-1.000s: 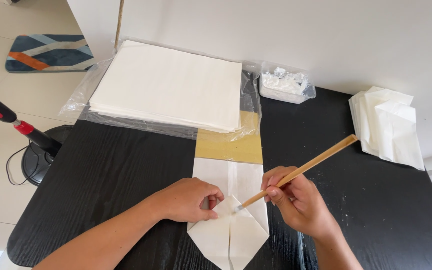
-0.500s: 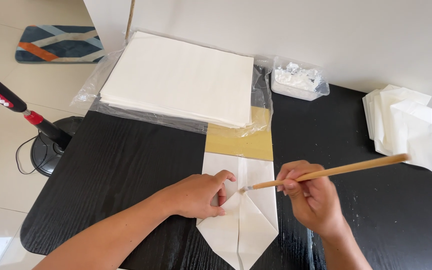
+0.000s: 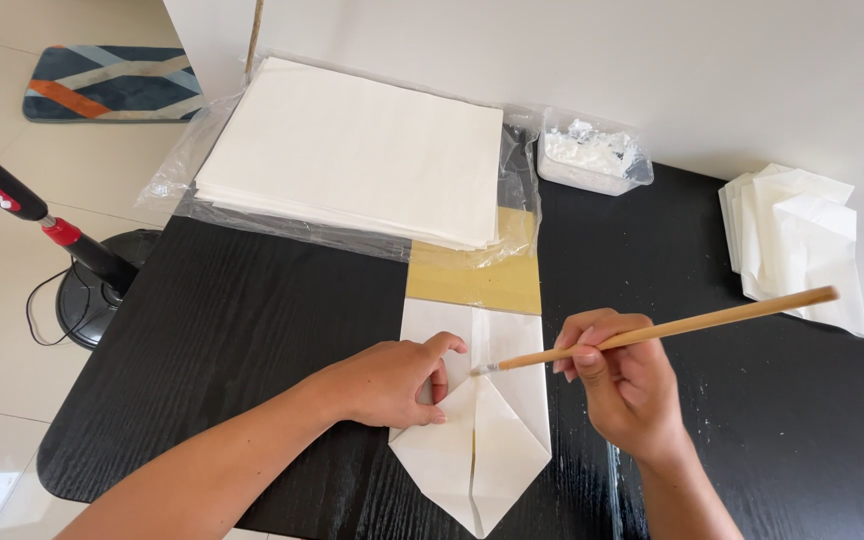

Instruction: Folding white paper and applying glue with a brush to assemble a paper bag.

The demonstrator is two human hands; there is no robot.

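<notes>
A white sheet of paper [image 3: 497,440] lies folded to a point toward me on the black table [image 3: 252,330]. My left hand [image 3: 392,380] presses flat on its left flap, fingers spread. My right hand [image 3: 622,385] grips a long wooden brush [image 3: 672,328] near its lower third. The brush tip touches the paper at the centre fold, just right of my left index finger. The handle slants up to the right.
A thick stack of white sheets [image 3: 352,150] on clear plastic lies at the back. Next to it stand a clear tub of white paste [image 3: 592,152], a yellow board [image 3: 477,280] under the paper, and folded white papers [image 3: 797,240] at right. A fan stand [image 3: 92,285] is left of the table.
The brush handle has swung lower, toward horizontal, and its tip has shifted up to the centre fold. My left hand stays pressed on the paper.
</notes>
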